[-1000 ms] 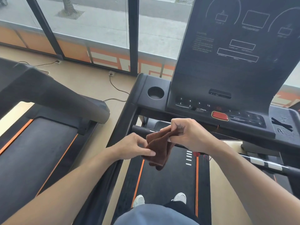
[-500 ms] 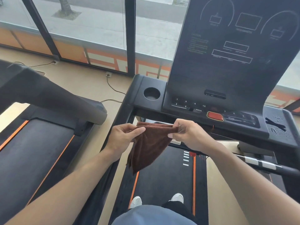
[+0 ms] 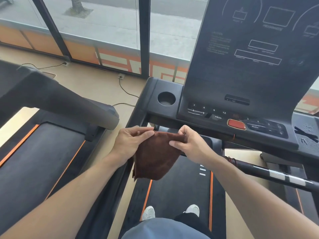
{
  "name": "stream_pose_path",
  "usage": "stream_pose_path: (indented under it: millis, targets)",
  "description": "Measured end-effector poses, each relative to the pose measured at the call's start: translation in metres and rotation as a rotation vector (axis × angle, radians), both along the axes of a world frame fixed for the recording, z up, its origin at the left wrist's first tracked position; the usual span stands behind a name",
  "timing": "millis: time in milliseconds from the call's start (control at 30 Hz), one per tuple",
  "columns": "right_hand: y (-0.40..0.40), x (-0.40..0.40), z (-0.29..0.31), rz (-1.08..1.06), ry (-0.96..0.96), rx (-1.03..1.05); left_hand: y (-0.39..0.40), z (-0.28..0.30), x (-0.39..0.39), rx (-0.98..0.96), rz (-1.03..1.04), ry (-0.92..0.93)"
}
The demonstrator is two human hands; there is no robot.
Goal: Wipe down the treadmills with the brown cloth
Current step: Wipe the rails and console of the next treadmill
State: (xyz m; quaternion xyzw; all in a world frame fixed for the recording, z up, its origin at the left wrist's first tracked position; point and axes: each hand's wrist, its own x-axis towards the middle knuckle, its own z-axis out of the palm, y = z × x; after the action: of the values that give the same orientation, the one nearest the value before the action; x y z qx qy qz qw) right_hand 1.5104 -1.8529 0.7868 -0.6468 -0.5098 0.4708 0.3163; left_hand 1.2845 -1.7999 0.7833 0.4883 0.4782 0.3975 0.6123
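Brown plush cloth (image 3: 155, 157) hangs pinched at its top edge between left hand (image 3: 131, 143) and right hand (image 3: 188, 144); black treadmill console (image 3: 241, 83) apparently not yet wiped.

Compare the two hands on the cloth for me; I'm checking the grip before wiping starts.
The left hand pinches the brown cloth at its upper left edge, fingers fairly straight. The right hand grips the upper right edge, fingers curled more tightly. Both hold the cloth hanging in the air, touching no surface.
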Motion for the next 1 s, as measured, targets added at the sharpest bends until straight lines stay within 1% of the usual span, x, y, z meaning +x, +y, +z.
stream_pose_path:
  millis: [67, 100, 133, 167, 200, 267, 300, 333, 400, 467, 533, 633, 733, 800, 900, 1000]
  targets:
    - [0.008, -0.003, 0.003, 0.006, 0.02, 0.008, 0.009, 0.003, 0.003, -0.006, 0.056, 0.012]
    - [0.013, -0.004, 0.006, 0.002, -0.012, 0.016, 0.016, 0.003, 0.004, 0.001, 0.08, 0.03]
    - [0.019, -0.006, 0.009, -0.017, -0.058, 0.031, 0.024, 0.003, 0.006, 0.032, 0.118, 0.088]
    - [0.025, -0.008, 0.013, -0.057, -0.127, 0.054, 0.034, 0.0, 0.008, 0.076, 0.175, 0.189]
    - [0.032, -0.01, 0.014, -0.105, -0.253, 0.072, 0.045, -0.002, 0.01, 0.101, 0.247, 0.29]
    - [0.042, -0.015, 0.013, -0.152, -0.616, 0.072, 0.065, -0.007, 0.013, 0.047, 0.353, 0.425]
    - [0.044, -0.019, 0.011, -0.1, -0.736, 0.068, 0.074, -0.013, 0.014, 0.006, 0.349, 0.481]
    - [0.045, -0.025, 0.008, 0.009, -0.798, 0.054, 0.082, -0.02, 0.017, -0.02, 0.31, 0.542]
    - [0.043, -0.041, -0.001, 0.265, -0.8, -0.004, 0.093, -0.038, 0.021, -0.074, 0.202, 0.675]
    - [0.041, -0.057, -0.019, 0.418, -0.795, -0.072, 0.099, -0.05, 0.025, -0.14, 0.134, 0.825]
    - [0.04, -0.069, -0.041, 0.464, -0.864, -0.085, 0.106, -0.055, 0.03, -0.17, 0.106, 0.94]
    - [0.044, -0.079, -0.065, 0.438, -1.002, 0.005, 0.111, -0.057, 0.036, -0.129, 0.13, 1.061]
    - [0.063, -0.078, -0.07, 0.382, -0.989, 0.112, 0.112, -0.061, 0.039, -0.075, 0.154, 1.159]
    - [0.076, -0.076, -0.07, 0.416, -0.935, 0.083, 0.113, -0.064, 0.04, -0.071, 0.154, 1.183]
    - [0.093, -0.071, -0.066, 0.536, -0.828, -0.109, 0.113, -0.066, 0.04, -0.066, 0.164, 1.194]
    - [0.11, -0.068, -0.058, 0.604, -0.64, -0.329, 0.112, -0.065, 0.04, -0.055, 0.163, 1.207]
